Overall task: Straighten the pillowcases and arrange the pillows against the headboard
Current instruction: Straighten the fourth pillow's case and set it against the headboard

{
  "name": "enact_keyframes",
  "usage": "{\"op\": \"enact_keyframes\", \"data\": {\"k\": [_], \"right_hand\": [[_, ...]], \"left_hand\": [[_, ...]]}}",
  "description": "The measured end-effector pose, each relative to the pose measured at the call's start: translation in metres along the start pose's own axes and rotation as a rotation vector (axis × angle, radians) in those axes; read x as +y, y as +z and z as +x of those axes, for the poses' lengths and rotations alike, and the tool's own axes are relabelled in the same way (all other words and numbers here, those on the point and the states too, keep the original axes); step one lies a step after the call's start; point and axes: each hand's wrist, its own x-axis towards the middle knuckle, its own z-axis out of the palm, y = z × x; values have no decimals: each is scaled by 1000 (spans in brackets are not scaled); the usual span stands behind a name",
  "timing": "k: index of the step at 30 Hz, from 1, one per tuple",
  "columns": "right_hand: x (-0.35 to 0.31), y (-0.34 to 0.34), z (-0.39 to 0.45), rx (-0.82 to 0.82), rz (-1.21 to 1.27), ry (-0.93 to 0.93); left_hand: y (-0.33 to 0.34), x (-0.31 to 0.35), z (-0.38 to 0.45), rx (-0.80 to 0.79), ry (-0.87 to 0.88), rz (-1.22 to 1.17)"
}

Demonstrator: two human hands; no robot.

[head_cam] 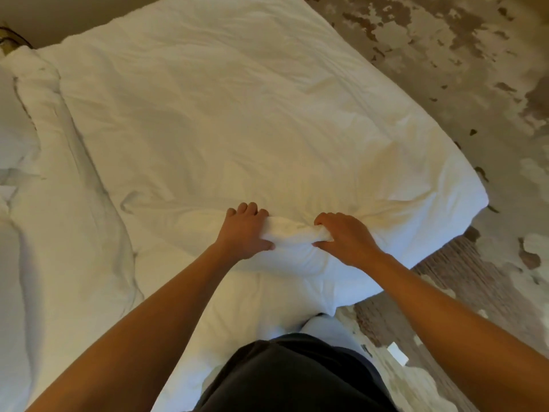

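Note:
A big white pillow [237,114] in a wrinkled pillowcase lies across the bed, reaching from the far left corner to the near right. Both of my hands grip a bunched fold of the pillowcase at its near edge. My left hand [246,230] holds the fold's left side, fingers curled over the top and thumb beneath. My right hand [341,236] clutches the right side of the same fold, fingers dug into the cloth. The headboard is out of view.
A rumpled white duvet [59,233] covers the bed to the left, with more white bedding [15,138] at the far left edge. Patterned beige and brown carpet [445,69] lies to the right. My dark trousers and a white sock [326,328] show below.

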Motion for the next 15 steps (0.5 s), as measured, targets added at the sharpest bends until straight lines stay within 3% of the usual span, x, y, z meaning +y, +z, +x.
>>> {"op": "enact_keyframes", "data": {"k": [4,11,15], "right_hand": [[-10,1,-3,77,-53,49],[-26,-10,20,-3,-165,131],[-24,-22,29,-39,-44,120]], "left_hand": [[-5,-2,4,16,-24,34],[-17,-20,-4,59,-86,-203],[-25,-27,-4,98,-81,-229]]}}
